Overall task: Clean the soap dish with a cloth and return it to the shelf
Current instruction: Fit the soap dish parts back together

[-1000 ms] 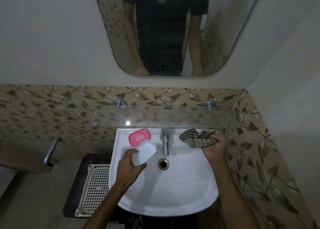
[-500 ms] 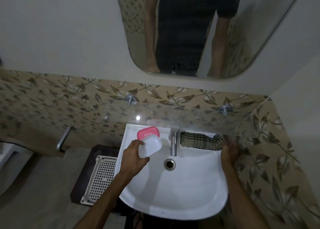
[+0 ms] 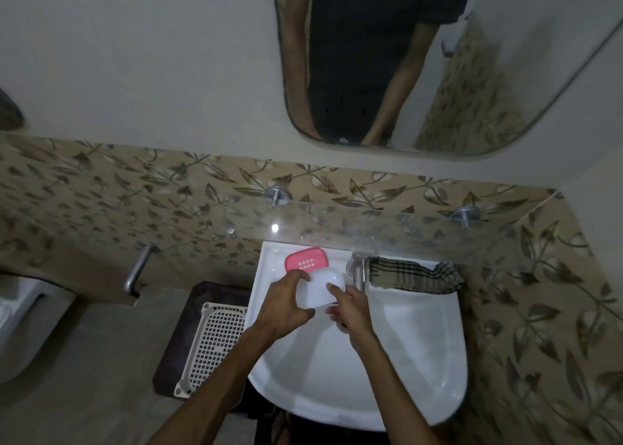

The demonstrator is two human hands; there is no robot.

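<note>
I hold a white soap dish part [image 3: 318, 288] over the back left of the white sink [image 3: 404, 360]. My left hand [image 3: 286, 304] grips its left side and my right hand [image 3: 347, 308] holds its right end. A pink perforated soap dish piece [image 3: 305, 258] lies on the sink rim just behind it. The checked cloth [image 3: 413, 274] is spread on the sink's back right rim, apart from both hands. Above the sink runs a glass shelf [image 3: 387, 230] with nothing on it.
A chrome tap [image 3: 357, 271] stands between the dish and the cloth. A wall mirror [image 3: 421, 57] hangs above the shelf. A white plastic grid basket [image 3: 215, 343] sits on a dark stand left of the sink. A metal bar [image 3: 136, 272] sticks out of the tiled wall.
My right hand let go of the cloth, left it spread on the sink rim, and came over to hold the white dish part. My left hand kept hold of it.
</note>
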